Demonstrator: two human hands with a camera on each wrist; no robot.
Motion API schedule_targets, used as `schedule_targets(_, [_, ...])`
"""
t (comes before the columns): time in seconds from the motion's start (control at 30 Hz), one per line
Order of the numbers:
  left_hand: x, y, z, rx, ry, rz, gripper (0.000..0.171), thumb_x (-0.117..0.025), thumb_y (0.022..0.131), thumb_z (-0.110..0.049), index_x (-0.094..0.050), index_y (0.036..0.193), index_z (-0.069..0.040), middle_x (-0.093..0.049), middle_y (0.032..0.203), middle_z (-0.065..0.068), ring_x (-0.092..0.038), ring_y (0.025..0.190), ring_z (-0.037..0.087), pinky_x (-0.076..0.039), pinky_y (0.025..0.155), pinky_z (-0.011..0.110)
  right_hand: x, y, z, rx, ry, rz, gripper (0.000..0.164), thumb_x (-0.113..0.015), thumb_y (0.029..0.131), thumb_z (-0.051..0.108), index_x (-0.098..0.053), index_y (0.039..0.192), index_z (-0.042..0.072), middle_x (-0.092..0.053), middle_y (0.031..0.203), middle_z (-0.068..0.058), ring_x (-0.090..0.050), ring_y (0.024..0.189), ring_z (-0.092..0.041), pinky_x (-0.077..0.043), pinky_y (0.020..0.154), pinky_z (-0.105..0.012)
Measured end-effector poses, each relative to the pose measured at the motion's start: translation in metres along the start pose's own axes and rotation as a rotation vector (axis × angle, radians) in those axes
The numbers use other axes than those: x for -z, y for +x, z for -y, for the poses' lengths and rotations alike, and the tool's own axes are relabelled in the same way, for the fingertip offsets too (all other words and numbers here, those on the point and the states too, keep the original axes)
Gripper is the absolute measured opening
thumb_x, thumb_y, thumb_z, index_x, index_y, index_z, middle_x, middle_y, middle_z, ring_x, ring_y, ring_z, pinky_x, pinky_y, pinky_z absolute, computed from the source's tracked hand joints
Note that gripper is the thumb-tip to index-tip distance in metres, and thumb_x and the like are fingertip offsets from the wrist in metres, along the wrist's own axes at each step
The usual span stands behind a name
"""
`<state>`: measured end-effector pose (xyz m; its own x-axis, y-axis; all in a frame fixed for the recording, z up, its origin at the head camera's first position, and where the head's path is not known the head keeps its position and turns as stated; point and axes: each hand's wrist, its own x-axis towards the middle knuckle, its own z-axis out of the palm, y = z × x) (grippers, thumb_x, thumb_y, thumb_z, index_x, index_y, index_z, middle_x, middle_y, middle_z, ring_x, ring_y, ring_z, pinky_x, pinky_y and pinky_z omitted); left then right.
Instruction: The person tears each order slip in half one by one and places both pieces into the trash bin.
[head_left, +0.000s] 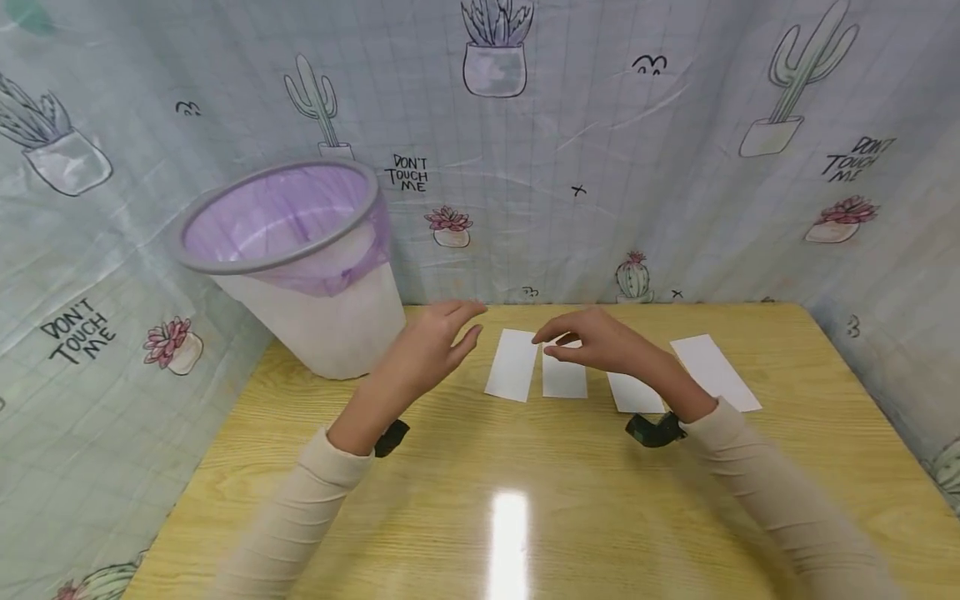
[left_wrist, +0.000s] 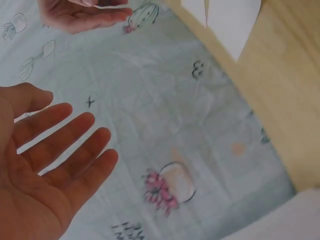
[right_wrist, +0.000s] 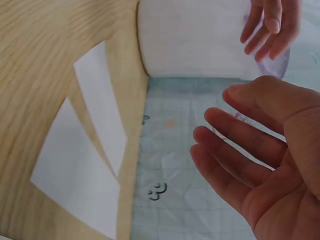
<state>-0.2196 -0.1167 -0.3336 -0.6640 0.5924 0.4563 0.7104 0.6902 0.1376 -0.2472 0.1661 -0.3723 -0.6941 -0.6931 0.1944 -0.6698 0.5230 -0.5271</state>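
White papers point(head_left: 513, 367) lie on the table point(head_left: 585, 483). I see the left hand point(head_left: 429, 347) and right hand point(head_left: 596, 339), fingers loosely parted, holding nothing. Maybe it's reaching time; taking one needs a low pinch.

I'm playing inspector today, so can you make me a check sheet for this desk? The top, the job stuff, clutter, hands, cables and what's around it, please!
Surface: wood-grain tabletop, with bright glare near the front.
Job's things: four white paper pieces in a loose row; white waste bin with a purple liner, at the back left.
Clutter: nothing seen.
Hands: left hand beside the bin, right hand in front of the papers in the head view; both hold nothing, fingers loosely bent.
Cables: nothing seen.
Surroundings: potted-plant-print sheeting behind and at both sides, some of it reading "DON'T TOUCH ME".
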Motion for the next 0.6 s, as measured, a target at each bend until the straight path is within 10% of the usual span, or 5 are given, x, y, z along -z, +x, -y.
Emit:
schedule_targets(0.3, [-0.05, -0.016, -0.008, 0.074, -0.15, -0.013, 0.028, -0.056, 0.096, -0.026, -0.063, 0.119, -0.011, -0.064, 0.116, 0.002, -0.059, 0.108, 0.018, -0.048, 0.091, 0.033, -0.02, -0.003, -0.02, -0.022, -0.149, 0.036, 0.024, -0.064, 0.091, 0.019, -0.067, 0.115, 0.016, -0.066, 0.115, 0.0, -0.063, 0.102, -0.019, -0.052, 0.08, -0.036])
schedule_targets(0.6, [-0.089, -0.01, -0.011, 0.245, -0.265, 0.126, 0.033, -0.054, 0.097, -0.03, -0.06, 0.123, -0.012, -0.06, 0.124, 0.004, -0.055, 0.117, 0.019, -0.046, 0.095, 0.035, -0.032, 0.005, -0.033, -0.012, -0.165, 0.098, 0.027, -0.063, 0.092, 0.018, -0.065, 0.118, 0.009, -0.065, 0.117, -0.006, -0.061, 0.108, -0.024, -0.049, 0.089, -0.04])
